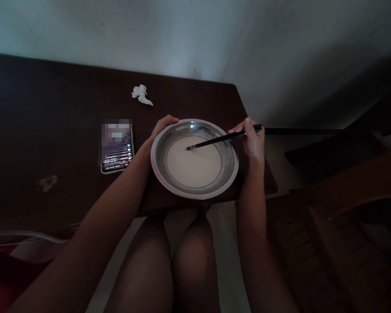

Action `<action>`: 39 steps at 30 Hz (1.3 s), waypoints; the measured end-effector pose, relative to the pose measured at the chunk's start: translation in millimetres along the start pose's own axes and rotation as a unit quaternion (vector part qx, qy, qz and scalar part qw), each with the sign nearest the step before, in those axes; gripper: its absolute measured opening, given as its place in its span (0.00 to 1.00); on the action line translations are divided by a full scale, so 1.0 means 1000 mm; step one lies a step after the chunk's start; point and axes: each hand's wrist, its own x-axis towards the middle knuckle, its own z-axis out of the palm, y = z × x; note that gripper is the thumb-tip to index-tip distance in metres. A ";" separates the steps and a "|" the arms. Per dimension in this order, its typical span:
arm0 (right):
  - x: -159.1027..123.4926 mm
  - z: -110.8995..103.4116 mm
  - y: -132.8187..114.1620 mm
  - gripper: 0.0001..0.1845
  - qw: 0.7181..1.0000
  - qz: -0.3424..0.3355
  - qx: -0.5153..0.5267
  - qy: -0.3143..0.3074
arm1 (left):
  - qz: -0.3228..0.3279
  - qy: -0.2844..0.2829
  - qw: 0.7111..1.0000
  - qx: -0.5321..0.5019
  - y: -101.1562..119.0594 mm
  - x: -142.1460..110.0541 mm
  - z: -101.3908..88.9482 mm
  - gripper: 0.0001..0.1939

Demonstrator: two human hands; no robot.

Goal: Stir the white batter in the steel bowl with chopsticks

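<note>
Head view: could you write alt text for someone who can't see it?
The right hand holds dark chopsticks angled into a metal bowl of pale liquid on a dark table; the left hand touches the bowl's rim. A lit phone and crumpled white tissue lie to the left.

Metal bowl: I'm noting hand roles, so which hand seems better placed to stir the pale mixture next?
Likely the right hand: it holds the dark utensil, its tip at the pale mixture. The left hand rests against the metal bowl, seemingly steadying it.
</note>
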 end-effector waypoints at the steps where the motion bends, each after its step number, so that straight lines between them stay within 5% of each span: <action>1: 0.000 -0.001 0.000 0.31 1.000 -0.002 -0.001 0.015 | -0.006 -0.002 1.000 -0.009 0.000 -0.001 0.001 0.16; 7: 0.000 -0.001 0.004 0.29 0.998 0.026 -0.011 -0.057 | -0.021 -0.004 0.999 -0.033 0.000 -0.004 0.001 0.20; 13: 0.000 -0.002 0.000 0.31 1.000 0.004 -0.007 0.007 | -0.033 -0.006 0.999 -0.036 0.002 -0.008 0.002 0.19; 18: -0.001 -0.001 0.000 0.29 0.997 0.027 -0.005 -0.069 | -0.039 0.000 0.999 -0.030 0.004 -0.008 0.003 0.22; 24: 0.001 -0.002 -0.003 0.32 1.000 0.004 -0.001 0.024 | -0.016 -0.011 0.999 -0.026 0.000 0.000 -0.002 0.19; 29: -0.001 0.000 -0.002 0.30 0.997 0.027 -0.008 -0.066 | -0.021 -0.034 0.998 -0.043 -0.005 0.000 -0.005 0.18; 35: 0.000 -0.002 -0.003 0.31 0.999 0.017 -0.021 0.023 | -0.035 -0.044 0.998 -0.042 -0.006 -0.005 -0.005 0.19; 39: -0.002 -0.001 -0.004 0.29 0.999 0.024 -0.013 -0.033 | -0.038 -0.031 0.998 -0.044 -0.004 -0.006 -0.003 0.20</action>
